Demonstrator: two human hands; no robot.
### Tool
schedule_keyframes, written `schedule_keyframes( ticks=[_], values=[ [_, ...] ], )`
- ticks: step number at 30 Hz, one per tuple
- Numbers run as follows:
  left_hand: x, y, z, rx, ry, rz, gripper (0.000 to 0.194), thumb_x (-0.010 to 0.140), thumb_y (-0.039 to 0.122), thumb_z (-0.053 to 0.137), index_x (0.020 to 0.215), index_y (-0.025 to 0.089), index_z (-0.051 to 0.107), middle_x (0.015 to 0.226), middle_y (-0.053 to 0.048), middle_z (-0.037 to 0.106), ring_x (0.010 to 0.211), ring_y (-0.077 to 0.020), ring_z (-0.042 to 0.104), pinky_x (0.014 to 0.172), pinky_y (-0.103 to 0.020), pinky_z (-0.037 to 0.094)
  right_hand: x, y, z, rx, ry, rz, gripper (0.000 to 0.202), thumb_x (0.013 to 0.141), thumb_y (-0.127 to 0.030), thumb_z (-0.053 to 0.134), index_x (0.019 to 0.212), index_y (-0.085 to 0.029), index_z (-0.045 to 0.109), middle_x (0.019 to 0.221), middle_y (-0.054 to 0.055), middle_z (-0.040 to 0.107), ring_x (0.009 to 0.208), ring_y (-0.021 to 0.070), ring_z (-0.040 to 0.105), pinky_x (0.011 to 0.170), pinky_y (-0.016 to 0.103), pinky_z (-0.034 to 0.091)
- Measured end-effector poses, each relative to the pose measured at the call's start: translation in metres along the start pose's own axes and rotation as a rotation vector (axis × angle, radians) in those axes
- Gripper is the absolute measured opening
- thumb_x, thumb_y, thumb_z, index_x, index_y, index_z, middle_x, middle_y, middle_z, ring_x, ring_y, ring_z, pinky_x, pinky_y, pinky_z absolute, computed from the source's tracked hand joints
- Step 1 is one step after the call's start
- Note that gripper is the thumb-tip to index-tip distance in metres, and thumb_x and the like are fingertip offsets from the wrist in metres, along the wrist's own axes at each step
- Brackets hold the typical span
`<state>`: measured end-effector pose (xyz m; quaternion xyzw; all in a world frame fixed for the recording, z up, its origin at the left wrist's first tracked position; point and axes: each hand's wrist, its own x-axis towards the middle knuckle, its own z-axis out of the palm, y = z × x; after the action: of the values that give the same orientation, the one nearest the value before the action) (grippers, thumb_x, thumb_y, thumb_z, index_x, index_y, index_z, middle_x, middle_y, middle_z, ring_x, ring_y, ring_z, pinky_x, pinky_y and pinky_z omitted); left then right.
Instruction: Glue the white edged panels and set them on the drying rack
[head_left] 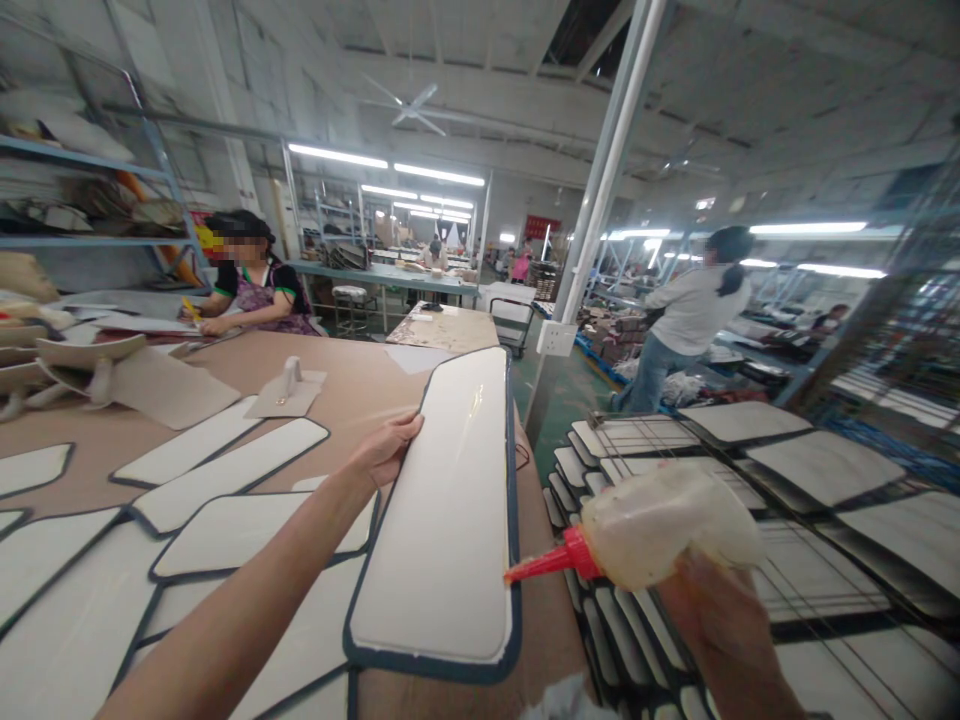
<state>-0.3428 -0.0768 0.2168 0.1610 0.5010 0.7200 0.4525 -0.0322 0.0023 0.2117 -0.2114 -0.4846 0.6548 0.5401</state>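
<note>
A long white panel with a dark blue border (442, 510) is tilted up in front of me over the brown table. My left hand (386, 450) grips its left edge, fingers closed on it. In my right hand (712, 600) is a translucent squeeze bottle (667, 525) with a red nozzle, lying on its side in my grip. The nozzle tip is at the panel's right edge, where the white face meets the blue border. A yellowish glossy streak shows near the panel's top. Part of my right hand is hidden behind the bottle.
Several similar bordered panels (247, 530) lie overlapping on the brown table (352, 380) at left. A wire rack (750, 480) at right holds more panels in stacked layers. A metal post (600, 180) stands ahead. One person (262, 285) works at far left; another (694, 310) stands at right.
</note>
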Motion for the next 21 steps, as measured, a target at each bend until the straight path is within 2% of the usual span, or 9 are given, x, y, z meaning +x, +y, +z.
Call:
schedule_keyframes(
  ticks=[3, 11, 17, 21],
  values=[
    [-0.001, 0.001, -0.004, -0.016, 0.023, 0.002, 0.022, 0.084, 0.005, 0.051, 0.100, 0.010, 0.066, 0.062, -0.005, 0.070, 0.048, -0.0148, 0.064, 0.045, -0.023, 0.051, -0.002, 0.002, 0.000, -0.002, -0.037, -0.014, 0.055, 0.056, -0.033, 0.073, 0.110, -0.026, 0.062, 0.096, 0.011, 0.070, 0.089, 0.0340, 0.066, 0.083, 0.056, 0.048],
    [-0.001, 0.004, -0.021, -0.104, 0.085, 0.026, 0.024, 0.077, 0.009, 0.065, 0.101, 0.012, 0.065, 0.067, -0.005, 0.071, 0.054, -0.0151, 0.066, 0.051, -0.022, 0.054, -0.007, -0.001, 0.008, 0.000, 0.016, -0.022, 0.059, 0.052, -0.033, 0.075, 0.109, -0.028, 0.061, 0.099, 0.010, 0.070, 0.090, 0.0348, 0.065, 0.081, 0.055, 0.049],
    [0.002, 0.002, -0.033, -0.175, 0.154, 0.056, 0.024, 0.078, 0.010, 0.064, 0.102, 0.012, 0.064, 0.072, -0.006, 0.072, 0.059, -0.0160, 0.068, 0.057, -0.024, 0.057, -0.013, 0.002, 0.002, 0.024, 0.172, -0.048, 0.062, 0.051, -0.030, 0.077, 0.111, -0.029, 0.062, 0.091, 0.007, 0.072, 0.089, 0.0324, 0.066, 0.079, 0.054, 0.051],
    [0.004, -0.005, -0.041, -0.220, 0.201, 0.073, 0.022, 0.081, 0.006, 0.059, 0.102, 0.010, 0.063, 0.070, -0.006, 0.072, 0.059, -0.0155, 0.067, 0.058, -0.022, 0.056, -0.021, 0.005, 0.003, 0.022, 0.285, -0.135, 0.064, 0.050, -0.027, 0.079, 0.111, -0.028, 0.062, 0.084, 0.003, 0.072, 0.074, 0.0254, 0.067, 0.075, 0.045, 0.054]
  ],
)
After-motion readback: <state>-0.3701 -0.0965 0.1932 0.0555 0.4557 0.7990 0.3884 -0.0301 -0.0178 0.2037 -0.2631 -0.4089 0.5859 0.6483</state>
